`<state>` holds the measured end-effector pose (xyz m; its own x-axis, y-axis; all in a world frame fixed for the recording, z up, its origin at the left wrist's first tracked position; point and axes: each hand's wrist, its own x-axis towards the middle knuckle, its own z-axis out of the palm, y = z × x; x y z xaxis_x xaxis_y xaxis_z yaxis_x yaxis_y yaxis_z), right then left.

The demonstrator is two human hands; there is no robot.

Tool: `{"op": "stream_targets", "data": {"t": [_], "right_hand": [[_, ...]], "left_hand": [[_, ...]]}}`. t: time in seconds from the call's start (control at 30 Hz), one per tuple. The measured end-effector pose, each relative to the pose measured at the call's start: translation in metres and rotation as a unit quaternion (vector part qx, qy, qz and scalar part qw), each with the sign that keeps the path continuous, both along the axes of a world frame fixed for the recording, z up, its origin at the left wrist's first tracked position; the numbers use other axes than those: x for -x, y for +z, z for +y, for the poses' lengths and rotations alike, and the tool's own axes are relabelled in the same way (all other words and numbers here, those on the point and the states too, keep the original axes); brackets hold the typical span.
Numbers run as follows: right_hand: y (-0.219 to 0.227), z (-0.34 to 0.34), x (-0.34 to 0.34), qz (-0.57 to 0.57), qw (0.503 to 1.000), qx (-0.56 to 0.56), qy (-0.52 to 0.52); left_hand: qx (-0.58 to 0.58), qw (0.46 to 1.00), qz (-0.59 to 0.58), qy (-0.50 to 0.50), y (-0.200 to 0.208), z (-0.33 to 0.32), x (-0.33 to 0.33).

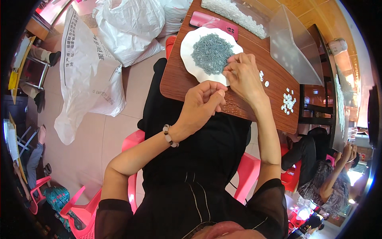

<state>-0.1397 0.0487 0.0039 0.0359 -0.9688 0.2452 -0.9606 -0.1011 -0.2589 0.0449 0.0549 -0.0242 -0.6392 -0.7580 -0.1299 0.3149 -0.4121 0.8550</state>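
On the left, a white printed sack [89, 75] is slumping on the tiled floor, and a fuller white sack [131, 34] is standing beyond it, both presumably kept off the desk [174, 79] to spare working room. The left hand [205, 101] is hanging over the desk's near edge, its fingers curling in toward the thumb; such a pinch would suit very small parts, but at this scale the view does not settle whether anything is between the tips.

To its far side, a scalloped white plate [187, 51] is holding a heap of slim grey screw-like pins [211, 51], its rim probably keeping them from rolling away. A pink phone [213, 21] is lying just beyond the plate. The right hand [242, 75] is resting at the plate's right edge, thumb and fingers bunching beside the pins, near the left hand but apart from it; its grip, too, is hiding any contents.

Farther right, small white pieces [288, 102] are lying scattered, apparently within easy reach. A bank of white pieces [234, 16] is lining the far edge, beside a translucent plastic bin [294, 46].
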Motion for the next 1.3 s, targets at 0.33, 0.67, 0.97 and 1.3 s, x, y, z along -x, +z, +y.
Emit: {"op": "stream_targets", "data": {"t": [0.33, 0.67, 0.97, 1.3], "right_hand": [[-0.009, -0.004, -0.001, -0.013, 0.999, 0.042, 0.004], [-0.009, -0.008, -0.006, -0.023, 0.999, 0.041, 0.021], [-0.012, -0.013, -0.009, -0.04, 0.996, 0.079, 0.029], [-0.019, -0.02, -0.005, -0.056, 0.995, 0.076, 0.033]], "left_hand": [[0.009, 0.999, -0.002, 0.032, 0.002, -0.014, -0.004], [0.017, 0.998, -0.024, 0.059, 0.001, -0.017, -0.004], [0.047, 0.994, -0.048, 0.081, -0.001, -0.025, -0.007], [0.051, 0.989, -0.023, 0.138, -0.003, -0.046, -0.016]]}}
